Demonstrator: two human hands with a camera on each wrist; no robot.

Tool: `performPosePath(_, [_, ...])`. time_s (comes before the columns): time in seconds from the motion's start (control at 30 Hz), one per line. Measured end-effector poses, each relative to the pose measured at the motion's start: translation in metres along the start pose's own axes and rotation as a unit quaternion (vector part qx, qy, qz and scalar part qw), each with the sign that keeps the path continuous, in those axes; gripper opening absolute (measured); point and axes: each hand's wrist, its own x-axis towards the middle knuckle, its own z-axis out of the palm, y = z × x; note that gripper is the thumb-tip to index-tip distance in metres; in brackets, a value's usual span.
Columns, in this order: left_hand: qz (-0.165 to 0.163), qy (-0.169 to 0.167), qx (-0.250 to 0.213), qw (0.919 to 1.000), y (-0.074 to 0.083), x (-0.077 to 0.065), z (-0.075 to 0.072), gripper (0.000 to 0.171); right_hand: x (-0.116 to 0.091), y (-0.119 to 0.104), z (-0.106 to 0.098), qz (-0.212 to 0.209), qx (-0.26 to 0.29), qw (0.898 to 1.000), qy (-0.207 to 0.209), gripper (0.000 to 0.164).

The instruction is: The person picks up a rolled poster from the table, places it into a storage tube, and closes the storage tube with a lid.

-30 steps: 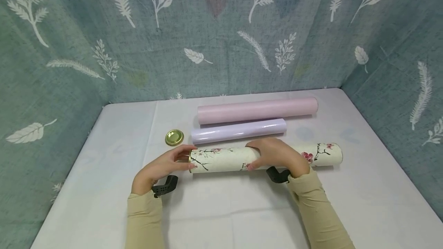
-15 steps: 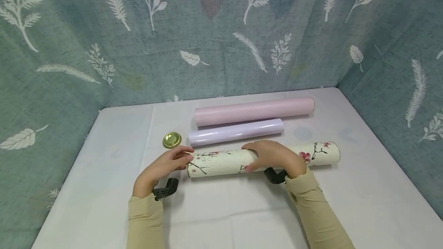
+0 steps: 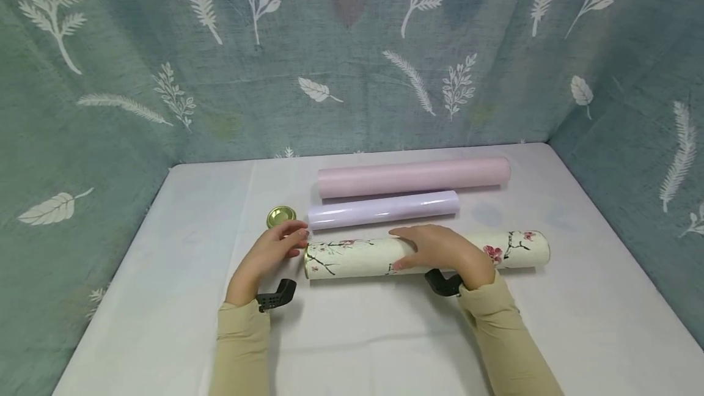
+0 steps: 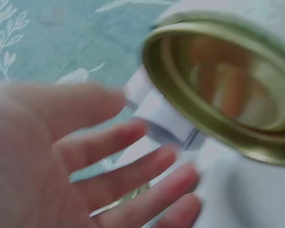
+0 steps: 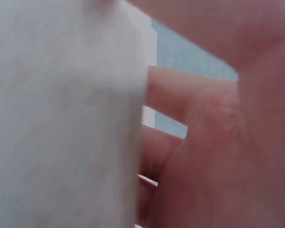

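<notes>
A cream cardboard tube (image 3: 352,258) with a painted blossom-branch pattern lies sideways on the table. My right hand (image 3: 440,249) grips it from above near its middle; the right wrist view shows the fingers (image 5: 168,92) curled round the far side. Beside the tube's left end is my left hand (image 3: 271,252), fingers loosely spread and apart from the tube. In the left wrist view that end has a gold metal rim (image 4: 180,102) around a shiny recess that mirrors the fingers. Just beyond the left hand lies a round gold lid (image 3: 281,215), its near edge partly covered by the fingers.
A glossy lilac roll (image 3: 385,209) lies behind the tube, and a longer, thicker pink roll (image 3: 415,177) behind that. All rest on a white-covered table (image 3: 363,347). A blue-green patterned curtain (image 3: 352,78) hangs along the back and sides.
My left hand has let go of the tube's left end, where thumb and fingers were on the rim, and moved slightly away toward the gold lid. The right hand keeps its grip.
</notes>
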Motion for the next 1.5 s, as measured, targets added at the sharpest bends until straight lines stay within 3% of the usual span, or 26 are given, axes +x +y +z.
performPosePath(0.13, [-0.003, 0.043, -0.013, 0.999, 0.006, 0.01, 0.012, 0.041, -0.007, 0.0, -0.003, 0.012, 0.024, 1.0, 0.005, 0.069])
performPosePath(0.27, [-0.001, 0.047, -0.017, 0.9987, 0.009, 0.015, 0.021, 0.044, -0.012, 0.0, -0.01, 0.007, 0.029, 0.999, 0.016, 0.065])
performPosePath(0.43, [0.005, 0.041, 0.01, 0.9991, 0.011, 0.019, 0.027, 0.048, -0.011, 0.0, -0.02, 0.006, 0.021, 1.0, 0.005, 0.063])
performPosePath(0.6, [-0.014, 0.059, 0.051, 0.9969, 0.004, 0.022, 0.027, 0.049, -0.003, -0.004, -0.037, 0.001, -0.028, 1.0, -0.014, 0.062])
performPosePath(0.8, [-0.005, 0.1, 0.091, 0.9908, 0.001, 0.023, 0.027, 0.038, 0.018, -0.008, -0.057, -0.076, -0.063, 0.994, 0.043, 0.046])
performPosePath(0.97, [-0.005, 0.117, 0.09, 0.9891, 0.0, 0.022, 0.025, 0.027, 0.04, -0.006, -0.067, -0.129, -0.074, 0.985, 0.091, 0.039])
performPosePath(1.3, [-0.002, 0.117, 0.068, 0.9907, -0.003, 0.021, 0.022, 0.026, 0.069, 0.022, -0.073, -0.123, -0.125, 0.974, 0.142, 0.043])
performPosePath(1.5, [-0.006, 0.118, 0.038, 0.9923, -0.002, 0.021, 0.025, 0.027, 0.078, 0.042, -0.075, -0.046, -0.157, 0.979, 0.124, 0.064])
